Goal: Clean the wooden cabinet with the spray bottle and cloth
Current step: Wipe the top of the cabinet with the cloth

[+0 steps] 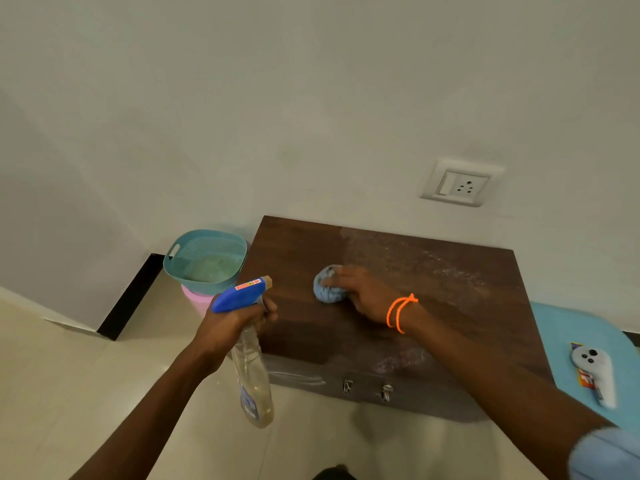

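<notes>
Fingers (332,279) press cloth (327,289); bottle label (248,403) unreadable.

Head camera looks steeply down, close above the cabinet (398,306).

Cabinet (398,306): dark brown wood grain, pale whitish dusty streaks along back and right of top, another smear on the front face. Cloth (327,285): blue-grey, mottled. Spray bottle (251,368): clear body, blue print low on it, blue trigger head with red-orange label, tan nozzle. Basket (204,259): teal, fine perforated mesh pattern, on something pink. Wrist thread (401,311): bright orange. Wall socket (459,183): white. Wall off-white, skirting black, floor cream tile. Surface at right (568,337): light blue.
</notes>
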